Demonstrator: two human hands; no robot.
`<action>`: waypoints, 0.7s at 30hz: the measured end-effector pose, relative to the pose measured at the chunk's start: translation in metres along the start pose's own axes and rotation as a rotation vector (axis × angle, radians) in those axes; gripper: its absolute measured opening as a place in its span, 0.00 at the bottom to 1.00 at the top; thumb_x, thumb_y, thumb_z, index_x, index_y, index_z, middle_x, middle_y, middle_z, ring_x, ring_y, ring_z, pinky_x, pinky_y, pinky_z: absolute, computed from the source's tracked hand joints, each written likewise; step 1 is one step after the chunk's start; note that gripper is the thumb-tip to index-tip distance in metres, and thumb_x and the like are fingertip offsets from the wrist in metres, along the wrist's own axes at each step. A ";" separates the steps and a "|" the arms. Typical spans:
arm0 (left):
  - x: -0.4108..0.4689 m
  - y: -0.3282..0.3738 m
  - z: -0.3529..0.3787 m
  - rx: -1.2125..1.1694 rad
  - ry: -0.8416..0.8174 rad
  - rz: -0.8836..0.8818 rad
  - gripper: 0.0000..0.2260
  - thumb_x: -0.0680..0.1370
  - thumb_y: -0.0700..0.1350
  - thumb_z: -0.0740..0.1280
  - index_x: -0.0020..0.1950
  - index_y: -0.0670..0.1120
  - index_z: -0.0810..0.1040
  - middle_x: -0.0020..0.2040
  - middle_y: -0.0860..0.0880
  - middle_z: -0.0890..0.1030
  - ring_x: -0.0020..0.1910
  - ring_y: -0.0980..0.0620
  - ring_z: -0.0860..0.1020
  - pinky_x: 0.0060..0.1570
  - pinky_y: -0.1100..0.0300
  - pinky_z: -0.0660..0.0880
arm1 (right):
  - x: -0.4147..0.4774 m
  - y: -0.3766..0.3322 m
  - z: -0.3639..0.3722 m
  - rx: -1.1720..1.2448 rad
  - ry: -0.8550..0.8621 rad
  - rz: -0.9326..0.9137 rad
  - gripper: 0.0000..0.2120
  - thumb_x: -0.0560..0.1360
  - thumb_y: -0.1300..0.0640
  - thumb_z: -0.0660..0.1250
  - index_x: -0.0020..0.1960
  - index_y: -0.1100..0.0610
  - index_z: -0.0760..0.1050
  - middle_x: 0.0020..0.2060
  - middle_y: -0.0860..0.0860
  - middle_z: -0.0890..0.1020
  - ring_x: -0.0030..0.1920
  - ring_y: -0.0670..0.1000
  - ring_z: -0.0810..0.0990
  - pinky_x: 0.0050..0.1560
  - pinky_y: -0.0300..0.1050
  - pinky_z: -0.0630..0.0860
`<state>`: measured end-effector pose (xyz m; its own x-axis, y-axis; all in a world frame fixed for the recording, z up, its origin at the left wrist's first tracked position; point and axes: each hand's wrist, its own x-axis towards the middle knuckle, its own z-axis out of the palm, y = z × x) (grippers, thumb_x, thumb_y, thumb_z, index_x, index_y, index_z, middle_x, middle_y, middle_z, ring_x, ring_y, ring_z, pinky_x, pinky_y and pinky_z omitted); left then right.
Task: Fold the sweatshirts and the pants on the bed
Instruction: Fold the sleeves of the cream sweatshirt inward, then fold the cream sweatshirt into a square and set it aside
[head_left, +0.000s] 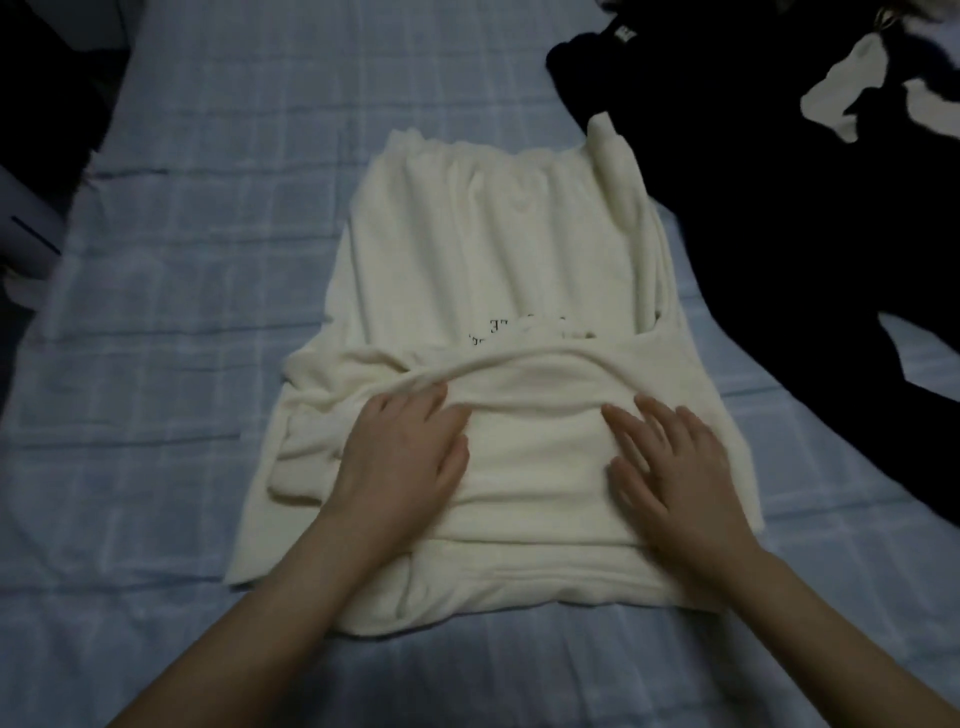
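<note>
Both flat right now: my left grip (405, 457) and right grip (675, 467) have fingers spread straight, nothing clamped, pressing on the near folded-over part of the cream-coloured cloth sweatshirt (493, 234) (a bit of dark lettering peeks out past the fold). It lies mid-bed on the light blue checked bedsheet (208, 156). A black garment with white patches (753, 208) lies right beside it on the right.

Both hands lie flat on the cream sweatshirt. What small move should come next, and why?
Probably push both hands forward to flatten the fold: the left hand and right hand press flat on the cream sweatshirt, and a raised ridge of cloth bulges just beyond them.
</note>
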<state>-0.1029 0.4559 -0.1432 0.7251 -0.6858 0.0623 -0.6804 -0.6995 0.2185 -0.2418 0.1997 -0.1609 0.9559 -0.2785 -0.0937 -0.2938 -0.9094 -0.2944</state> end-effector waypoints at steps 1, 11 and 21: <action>0.012 -0.003 -0.006 -0.041 0.090 0.014 0.16 0.77 0.50 0.57 0.55 0.47 0.80 0.56 0.46 0.81 0.51 0.42 0.79 0.49 0.51 0.71 | 0.009 -0.002 -0.006 0.056 0.066 -0.015 0.26 0.78 0.41 0.54 0.75 0.45 0.67 0.72 0.54 0.69 0.69 0.61 0.68 0.69 0.59 0.64; 0.169 -0.102 -0.005 -0.415 0.239 -0.352 0.22 0.78 0.45 0.69 0.71 0.52 0.72 0.68 0.41 0.67 0.68 0.43 0.68 0.70 0.53 0.64 | 0.211 0.024 -0.050 0.065 0.123 -0.058 0.26 0.80 0.52 0.64 0.77 0.42 0.62 0.76 0.64 0.57 0.75 0.64 0.56 0.73 0.55 0.55; 0.269 -0.164 0.005 -0.544 0.019 -0.630 0.20 0.77 0.62 0.63 0.69 0.67 0.67 0.73 0.40 0.65 0.73 0.39 0.63 0.74 0.48 0.58 | 0.364 0.043 -0.056 0.200 -0.018 0.003 0.25 0.80 0.51 0.66 0.75 0.44 0.66 0.77 0.61 0.58 0.74 0.62 0.62 0.72 0.49 0.60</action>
<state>0.2027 0.3849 -0.1676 0.9579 -0.1914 -0.2141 -0.0034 -0.7531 0.6579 0.0938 0.0422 -0.1539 0.9554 -0.2735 -0.1116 -0.2929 -0.8287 -0.4769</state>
